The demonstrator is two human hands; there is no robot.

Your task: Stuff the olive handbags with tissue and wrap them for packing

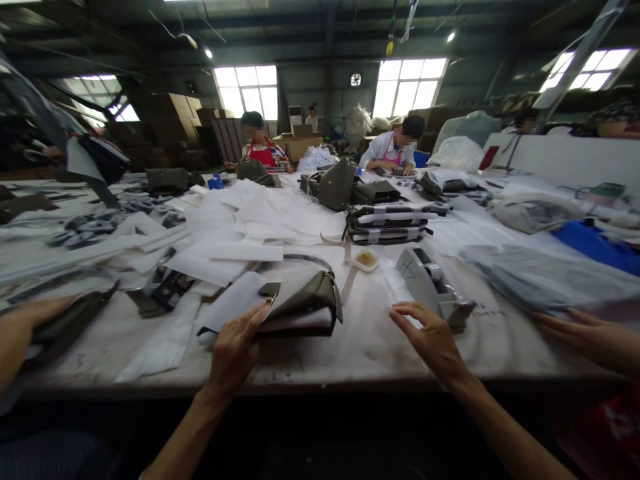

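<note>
An olive-green handbag [306, 301] stuffed with white paper lies on the white worktable [370, 347] in front of me. My left hand [234, 352] rests on its near left side, thumb by the bag's small metal clasp, fingers partly hidden against the paper. My right hand [431, 337] hovers over the table with fingers spread and curved, holding nothing. It is just in front of a grey tape dispenser [433, 285].
Sheets of white paper [240, 233] cover the table's middle. A stack of wrapped bags [389, 223] and an upright bag [336, 185] stand farther back. Co-workers' hands show at far left [25, 327] and far right [590, 340]. Two people sit across the table.
</note>
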